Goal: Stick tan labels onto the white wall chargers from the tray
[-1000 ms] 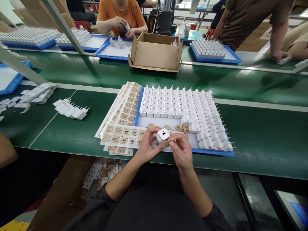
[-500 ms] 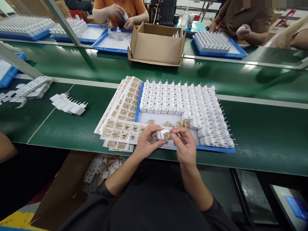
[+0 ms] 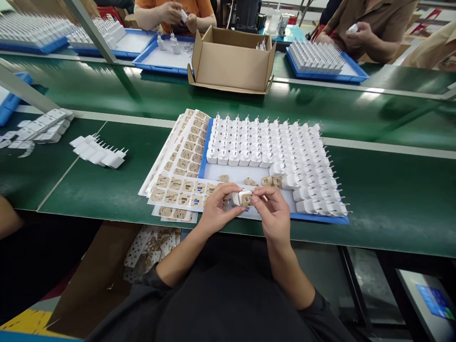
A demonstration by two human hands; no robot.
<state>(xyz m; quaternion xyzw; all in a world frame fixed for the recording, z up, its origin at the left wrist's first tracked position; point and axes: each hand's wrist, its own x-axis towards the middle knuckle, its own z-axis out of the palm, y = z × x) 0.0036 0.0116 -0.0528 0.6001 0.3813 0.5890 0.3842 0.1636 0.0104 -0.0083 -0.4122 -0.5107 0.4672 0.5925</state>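
My left hand (image 3: 220, 209) grips a small white adapter (image 3: 236, 198) between thumb and fingers, over the front edge of a blue tray (image 3: 320, 219). On the adapter's right end lies a tan sticker (image 3: 245, 198), pinched at its edge by the thumb and fingers of my right hand (image 3: 273, 213). Behind my hands, rows of white adapters (image 3: 242, 142) with pins up fill the tray's back and right. A few loose tan pieces (image 3: 249, 181) lie in the tray. Sheets of tan stickers (image 3: 178, 190) are stacked at its left, one reaching under my left hand.
White adapters (image 3: 98, 151) lie in a short row on the green table (image 3: 142, 142), with more white parts (image 3: 50, 126) farther left. Beyond stand an open cardboard box (image 3: 231, 61) and blue trays (image 3: 164, 69). Two people work across the line, each holding a white part.
The tan sticker sits closer against the adapter's end. Both hands keep their grips. The view has shifted slightly, and the people across have moved their hands a little.
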